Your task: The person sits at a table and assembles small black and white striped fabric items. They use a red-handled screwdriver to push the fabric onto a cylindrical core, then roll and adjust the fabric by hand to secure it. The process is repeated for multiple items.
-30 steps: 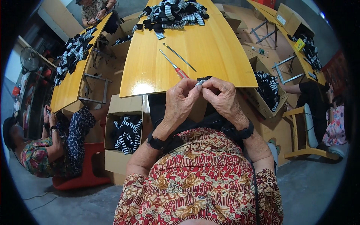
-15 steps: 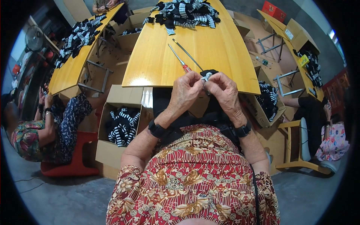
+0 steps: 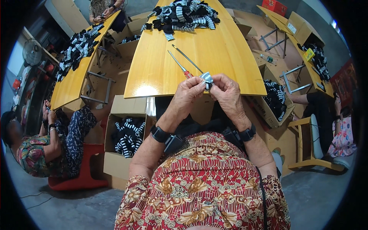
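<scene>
Both my hands meet over the near edge of the yellow wooden table. My left hand (image 3: 188, 96) pinches one side of a small grey-striped and black knitted piece (image 3: 206, 78), and my right hand (image 3: 227, 94) pinches the other. The piece's striped part stands up above my fingertips; its lower part is hidden between them. Just beyond my left hand lies a screwdriver (image 3: 178, 63) with a red handle and metal shaft. Beside it is a long thin dark rod (image 3: 186, 58), its near end hidden behind the knitted piece.
A heap of striped and black knitted pieces (image 3: 184, 17) covers the table's far end. Open cardboard boxes (image 3: 123, 163) of striped knits stand at both sides below. Several other people sit at side tables (image 3: 73, 86) with more heaps. A red chair (image 3: 82, 180) is left.
The knitted piece, bunched with black fabric showing before, now has its grey-striped part spread upward between my fingers. My hands stay together, and the whole view has shifted slightly.
</scene>
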`<action>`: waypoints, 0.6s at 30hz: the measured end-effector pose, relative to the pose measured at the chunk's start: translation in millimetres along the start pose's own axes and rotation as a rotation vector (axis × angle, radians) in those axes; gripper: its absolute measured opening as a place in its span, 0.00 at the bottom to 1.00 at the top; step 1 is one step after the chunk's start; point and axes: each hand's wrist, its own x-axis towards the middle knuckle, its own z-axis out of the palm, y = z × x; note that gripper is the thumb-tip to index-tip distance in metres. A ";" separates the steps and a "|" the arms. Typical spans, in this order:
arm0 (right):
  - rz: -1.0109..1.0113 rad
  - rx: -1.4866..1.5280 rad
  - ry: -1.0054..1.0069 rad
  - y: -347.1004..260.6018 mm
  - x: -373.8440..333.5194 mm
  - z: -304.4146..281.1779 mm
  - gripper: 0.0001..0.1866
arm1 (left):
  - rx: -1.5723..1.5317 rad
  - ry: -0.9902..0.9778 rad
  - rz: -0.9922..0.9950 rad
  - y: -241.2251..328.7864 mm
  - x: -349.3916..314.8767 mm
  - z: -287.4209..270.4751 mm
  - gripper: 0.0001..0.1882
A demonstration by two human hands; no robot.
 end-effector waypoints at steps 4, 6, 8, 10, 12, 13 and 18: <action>0.091 0.043 -0.052 2.6 -0.7 -3.4 0.04 | 0.087 -0.037 0.005 1.5 -6.2 7.8 0.05; 0.023 -0.063 -0.029 5.8 -3.5 -4.2 0.04 | 0.632 0.088 0.367 4.2 -5.0 10.3 0.06; -0.044 -0.143 -0.018 5.5 -4.2 -5.0 0.04 | 0.918 0.232 0.534 10.7 -6.8 17.0 0.06; -0.189 -0.176 -0.004 1.8 0.8 -1.8 0.04 | 0.919 0.292 0.539 5.7 -2.1 17.1 0.05; -0.287 -0.233 0.003 -5.2 5.6 -0.2 0.03 | 0.919 0.318 0.558 6.6 0.4 19.6 0.05; -0.307 -0.279 0.003 -11.0 7.0 -0.8 0.02 | 0.913 0.312 0.572 9.1 0.8 22.2 0.05; -0.605 -0.582 0.012 -45.2 19.5 -0.6 0.01 | 1.171 0.260 0.845 36.4 7.2 29.8 0.09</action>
